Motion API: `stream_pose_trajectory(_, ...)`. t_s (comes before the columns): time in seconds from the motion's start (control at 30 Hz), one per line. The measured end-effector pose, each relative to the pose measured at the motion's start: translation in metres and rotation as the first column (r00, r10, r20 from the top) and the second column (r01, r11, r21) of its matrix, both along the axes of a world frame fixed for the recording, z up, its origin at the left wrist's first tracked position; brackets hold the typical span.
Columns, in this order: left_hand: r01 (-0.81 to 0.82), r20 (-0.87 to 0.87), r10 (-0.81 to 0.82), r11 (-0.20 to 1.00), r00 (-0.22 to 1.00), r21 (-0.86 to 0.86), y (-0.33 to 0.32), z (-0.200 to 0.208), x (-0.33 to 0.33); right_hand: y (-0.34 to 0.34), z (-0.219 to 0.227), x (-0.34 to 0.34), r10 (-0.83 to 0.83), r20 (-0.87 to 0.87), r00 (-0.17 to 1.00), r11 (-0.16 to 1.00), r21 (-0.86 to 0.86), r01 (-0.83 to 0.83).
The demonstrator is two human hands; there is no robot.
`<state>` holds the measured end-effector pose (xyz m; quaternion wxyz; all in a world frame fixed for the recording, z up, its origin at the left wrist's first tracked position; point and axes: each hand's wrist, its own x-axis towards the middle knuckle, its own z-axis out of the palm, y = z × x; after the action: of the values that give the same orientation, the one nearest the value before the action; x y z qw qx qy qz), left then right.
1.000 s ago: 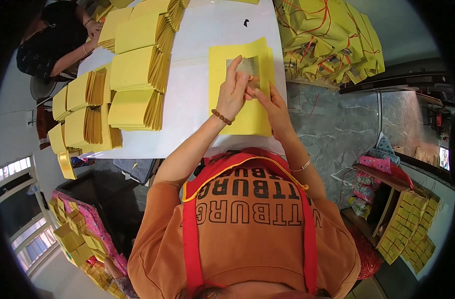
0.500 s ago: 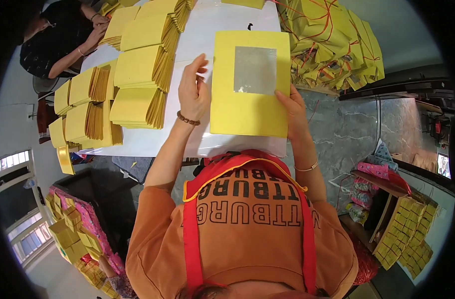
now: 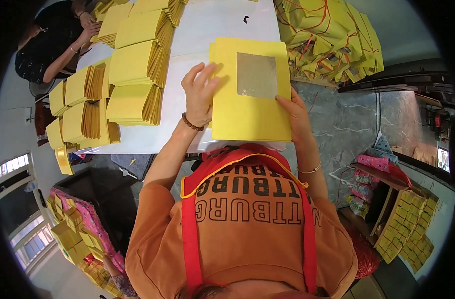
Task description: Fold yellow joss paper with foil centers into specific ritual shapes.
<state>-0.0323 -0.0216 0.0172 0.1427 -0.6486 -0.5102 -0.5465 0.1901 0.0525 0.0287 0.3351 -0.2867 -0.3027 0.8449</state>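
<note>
A flat yellow paper bag (image 3: 250,117) with a clear square window is held over the near edge of the white table (image 3: 197,40). My right hand (image 3: 295,113) grips its right edge, thumb on the upper face and the other fingers behind. At the opposite edge my left hand (image 3: 200,92) has its fingers spread and holds nothing; its fingertips lie at or just over the border, and whether they touch I cannot tell. A second yellow edge shows behind the bag's left side. Stacks of folded yellow paper pieces (image 3: 132,62) stand left of my left hand.
A big heap of yellow bags with red cords (image 3: 332,40) lies beyond the table's right side. At the far left a co-worker's hands (image 3: 90,27) touch the stacks. A small black scrap (image 3: 246,19) lies on the table. Shelves with yellow bundles (image 3: 406,224) stand lower right.
My left hand has come closer to the bag's left edge, its fingers more spread. The bag has shifted slightly toward me, and a second yellow edge now shows at its left.
</note>
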Motion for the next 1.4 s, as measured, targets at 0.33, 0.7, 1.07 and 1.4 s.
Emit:
stream_pose_trajectory(0.33,0.104,-0.125,-0.173,0.898,0.977,-0.428,-0.039,-0.016,-0.003,-0.015,-0.009,0.03,-0.144,0.217,0.966,0.977,0.184,0.104)
stream_pose_trajectory(0.7,0.145,-0.063,-0.218,0.811,0.974,-0.567,-0.048,-0.014,-0.004,-0.002,-0.018,0.027,-0.179,0.509,0.842,0.205,0.856,-0.474)
stream_pose_trajectory(1.07,0.274,0.618,0.323,0.684,0.717,-0.676,-0.025,-0.023,0.011,-0.005,-0.023,-0.008,-0.292,0.538,0.791,0.775,0.617,-0.134)
stream_pose_trajectory(1.4,0.251,0.496,0.418,0.515,0.761,-0.819,-0.016,0.007,0.01,-0.002,-0.034,-0.013,-0.273,0.574,0.772,0.835,0.54,-0.106)
